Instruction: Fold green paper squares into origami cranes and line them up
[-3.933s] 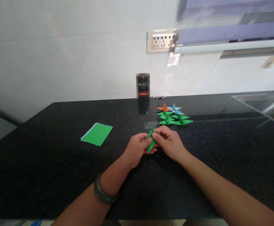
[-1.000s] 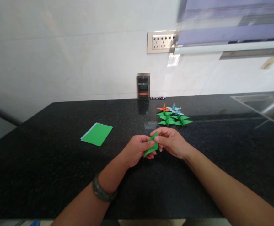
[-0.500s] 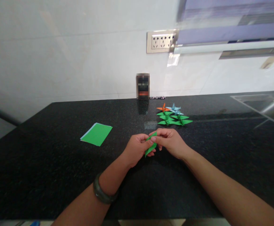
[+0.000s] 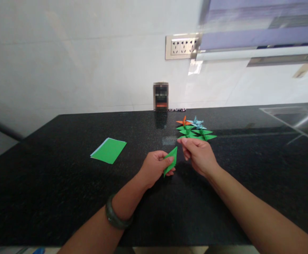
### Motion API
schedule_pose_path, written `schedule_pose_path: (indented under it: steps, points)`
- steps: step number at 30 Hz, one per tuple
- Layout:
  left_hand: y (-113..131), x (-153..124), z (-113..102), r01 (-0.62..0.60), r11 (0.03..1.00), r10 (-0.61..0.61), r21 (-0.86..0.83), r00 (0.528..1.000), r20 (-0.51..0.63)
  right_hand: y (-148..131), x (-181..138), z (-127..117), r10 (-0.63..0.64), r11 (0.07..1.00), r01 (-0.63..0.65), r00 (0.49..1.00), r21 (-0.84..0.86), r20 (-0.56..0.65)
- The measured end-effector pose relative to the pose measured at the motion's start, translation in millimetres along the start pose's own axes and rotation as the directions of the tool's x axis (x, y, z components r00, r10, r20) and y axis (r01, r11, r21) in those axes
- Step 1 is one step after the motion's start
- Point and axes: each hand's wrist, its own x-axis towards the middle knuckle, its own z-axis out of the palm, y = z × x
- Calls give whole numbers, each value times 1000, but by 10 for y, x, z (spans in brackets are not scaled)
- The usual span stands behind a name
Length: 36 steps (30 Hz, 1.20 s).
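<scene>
Green folded paper pinched in my left hand; right hand curled nearly closed beside it, nothing visible inside. I'd hold lightly, edges aligned.

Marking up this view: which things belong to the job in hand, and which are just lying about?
Apparently in the job:
diamond-shaped green folded paper, in the left hand; right hand apart
flat paper stack, green on top
orange, light-blue and green folded-paper birds

Seemingly lying about:
dark, upright rectangular object by the wall, pixelated
small dark-and-pale bead-like strand beside it
</scene>
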Motion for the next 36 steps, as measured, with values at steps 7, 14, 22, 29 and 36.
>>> schedule_pose_path:
  steps: [7,14,22,29,36]
  points:
    - [-11,9,-3,-15,1000,16,-15,1000,13,7,-46,37,166,981,-132,951,-142,259]
    - [-8,-2,-11,-10,998,15,-63,996,86,4,-55,25,146,984,-112,953,-139,266]
    - [-21,3,-73,-3,997,18,-75,980,197,-24,-56,-14,176,956,-258,886,142,428]
    - [-36,5,-74,-42,998,49,-36,976,213,0,-46,-28,137,945,-255,878,206,459]
    - [-25,-3,-64,-75,997,72,11,979,192,1,-47,-15,143,951,-244,890,188,434]
